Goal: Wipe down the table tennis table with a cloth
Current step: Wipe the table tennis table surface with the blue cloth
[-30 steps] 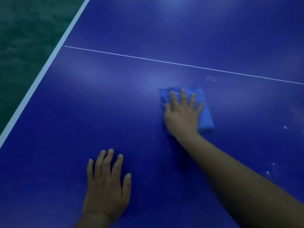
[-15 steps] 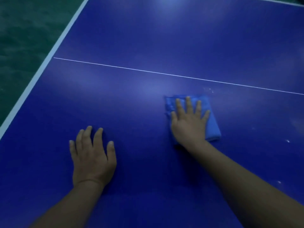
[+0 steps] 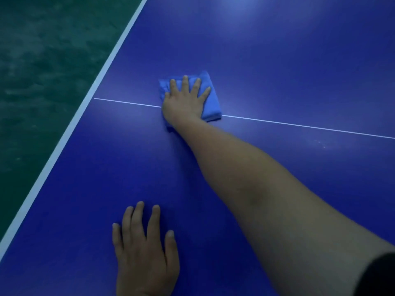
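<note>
Since the earlier frame we have pushed the cloth [image 3: 210, 103] forward onto the white centre line [image 3: 299, 125]; our right hand [image 3: 185, 101] presses it flat-fingered, seemingly ungripped, while our left hand [image 3: 145, 251] rests spread on the table [image 3: 277, 60].

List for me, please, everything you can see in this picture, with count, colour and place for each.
table tennis table: one, dark blue top, fills most of the view.
white edge line: one, white, along the table's left edge.
thin centre line: one, white, crosses the top from the left edge to the right; partly covered by the cloth and hand.
cloth: one, lighter blue, folded, lying on the centre line.
pale specks: a few, whitish, on the top near the centre line at the right.
floor: one, dark green, beyond the table's left edge.
sleeve: one, black, bottom right corner.
right hand: one, fingers spread, pressing flat on the cloth.
left hand: one, resting flat on the table, bottom centre.
</note>
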### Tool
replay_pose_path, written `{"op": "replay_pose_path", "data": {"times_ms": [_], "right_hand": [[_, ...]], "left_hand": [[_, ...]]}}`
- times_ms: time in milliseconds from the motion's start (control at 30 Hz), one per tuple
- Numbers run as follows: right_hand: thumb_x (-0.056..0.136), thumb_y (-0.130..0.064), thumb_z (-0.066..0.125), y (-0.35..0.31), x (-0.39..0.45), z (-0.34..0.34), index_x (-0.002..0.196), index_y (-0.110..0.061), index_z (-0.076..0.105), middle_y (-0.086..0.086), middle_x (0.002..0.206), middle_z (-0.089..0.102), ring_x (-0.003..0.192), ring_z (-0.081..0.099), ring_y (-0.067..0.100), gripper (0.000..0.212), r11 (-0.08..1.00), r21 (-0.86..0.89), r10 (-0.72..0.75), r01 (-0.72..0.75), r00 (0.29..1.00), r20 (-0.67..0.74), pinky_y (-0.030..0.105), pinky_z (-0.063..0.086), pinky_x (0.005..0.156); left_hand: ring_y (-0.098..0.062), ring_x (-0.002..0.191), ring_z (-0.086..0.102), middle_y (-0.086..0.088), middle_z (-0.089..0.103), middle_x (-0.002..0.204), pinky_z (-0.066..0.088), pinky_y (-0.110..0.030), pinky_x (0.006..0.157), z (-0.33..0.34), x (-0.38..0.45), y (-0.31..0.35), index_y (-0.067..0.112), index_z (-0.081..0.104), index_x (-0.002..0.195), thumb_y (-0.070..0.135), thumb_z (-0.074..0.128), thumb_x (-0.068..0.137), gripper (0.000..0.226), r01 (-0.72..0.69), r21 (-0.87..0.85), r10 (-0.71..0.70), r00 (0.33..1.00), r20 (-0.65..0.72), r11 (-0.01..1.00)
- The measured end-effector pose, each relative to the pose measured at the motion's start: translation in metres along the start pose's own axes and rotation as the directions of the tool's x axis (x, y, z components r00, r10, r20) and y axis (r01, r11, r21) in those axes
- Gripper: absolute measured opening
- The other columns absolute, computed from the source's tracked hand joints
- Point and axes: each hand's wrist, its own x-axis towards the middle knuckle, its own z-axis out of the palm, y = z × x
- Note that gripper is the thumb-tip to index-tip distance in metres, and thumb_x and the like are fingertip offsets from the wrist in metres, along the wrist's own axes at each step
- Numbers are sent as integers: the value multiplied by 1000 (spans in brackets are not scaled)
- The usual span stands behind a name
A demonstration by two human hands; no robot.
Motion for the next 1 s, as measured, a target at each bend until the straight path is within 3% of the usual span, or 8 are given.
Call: {"op": "replay_pose_path", "data": {"times_ms": [167, 400, 600, 733, 800, 900, 967, 1000], "right_hand": [[103, -44, 17, 156, 11, -37, 156, -37, 18, -2, 167, 7, 152, -2, 37, 53, 962, -23, 268, -271, 959, -89, 68, -6, 114], [97, -53, 15, 347, -106, -87, 156, -36, 19, 0, 167, 8, 151, 2, 38, 62, 674, 60, 735, -736, 661, -152, 68, -1, 115], [102, -48, 24, 225, -133, -32, 156, -34, 23, 1, 166, 12, 151, 7, 38, 55, 968, -148, 185, -203, 974, -131, 68, 2, 114], [99, -51, 19, 235, -172, -25, 154, -33, 30, 1, 165, 21, 151, 12, 38, 59, 974, -208, -97, 88, 995, -35, 66, 5, 115], [104, -46, 22, 313, -173, -52, 156, -31, 24, 4, 166, 15, 150, 12, 41, 54, 942, -262, 179, -211, 973, -143, 69, 11, 113], [102, -51, 19, 422, -191, -99, 157, -34, 16, 0, 167, 7, 152, 3, 38, 58, 672, 38, 732, -739, 657, -179, 67, 3, 116], [100, -54, 17, 427, -196, -107, 158, -35, 13, -2, 167, 3, 152, -2, 37, 61, 580, 110, 813, -807, 565, -143, 65, -3, 116], [101, -53, 18, 413, -193, -101, 158, -35, 14, -1, 167, 4, 152, -1, 37, 60, 623, 83, 779, -778, 609, -145, 66, -2, 116]], "left_hand": [[-32, 147, 22, -17, 37, 154, 13, -61, 118, -1, 1, 2, 6, 54, 139, 46, 30, 89, 67, 24, 1, -24, 999, 30, 1000], [-29, 150, 12, -14, 27, 160, 2, -54, 122, -6, 3, 4, 11, 47, 146, 56, 16, 87, 80, 59, 7, -60, 991, 118, 998], [-28, 150, 12, -15, 28, 159, 1, -53, 121, -6, 4, 4, 11, 47, 145, 59, 17, 84, 83, 70, -4, -69, 992, 103, 998], [-28, 149, 11, -15, 26, 158, 2, -55, 121, -4, 3, 5, 10, 47, 145, 58, 19, 84, 82, 74, 13, -75, 992, 101, 997], [-28, 149, 10, -15, 25, 159, 2, -54, 121, -3, 3, 6, 11, 46, 145, 58, 20, 84, 81, 73, 21, -75, 992, 97, 997], [-29, 149, 10, -15, 25, 158, 2, -55, 121, -2, 4, 6, 11, 45, 146, 57, 22, 86, 79, 63, 25, -65, 993, 95, 998], [-30, 149, 11, -16, 26, 157, 2, -55, 120, -2, 2, 5, 8, 47, 144, 57, 21, 87, 80, 51, 4, -51, 996, 73, 999], [-30, 149, 11, -16, 27, 157, 2, -55, 120, -1, 1, 5, 8, 47, 144, 57, 21, 87, 80, 49, -4, -48, 997, 63, 999]]}}
